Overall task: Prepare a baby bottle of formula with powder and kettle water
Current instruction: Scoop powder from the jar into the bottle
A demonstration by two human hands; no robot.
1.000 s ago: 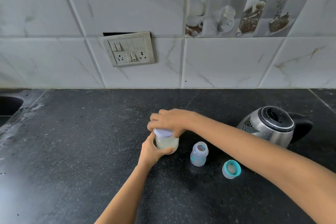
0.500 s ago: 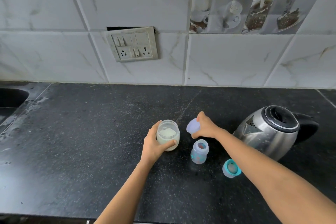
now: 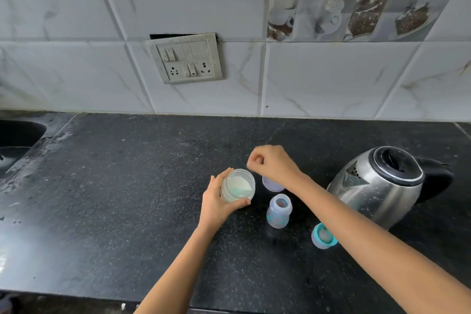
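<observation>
A: What are the hands doing?

B: The left hand [image 3: 219, 202] is gripping the powder jar [image 3: 237, 181], thumb and fingers wrapping round its sides. The right hand [image 3: 272, 164] is hovering just past the jar's far-right rim, fingers curling inward with nothing showing between them.

A: And compared with half a second ago?

B: The lid [image 3: 272, 184] is no longer sitting in the right hand. It is lying on the desk [image 3: 102, 211] under that wrist, just right of the jar. The jar is standing open, with pale powder and a teal piece [image 3: 237, 190] showing inside.

A: Where is the rest sitting?

B: The baby bottle [image 3: 279, 211] is standing open, near-right of the jar. A teal-ringed cap [image 3: 323, 236] is lying nearer and further right, and the kettle [image 3: 379, 186] is standing right of both.

A: Room to move?

B: A wide stretch of dark desk is running left toward the sink [image 3: 17, 137]. The tiled wall [image 3: 331, 79] is closing the far side, and the desk's near edge is passing under the forearms.
</observation>
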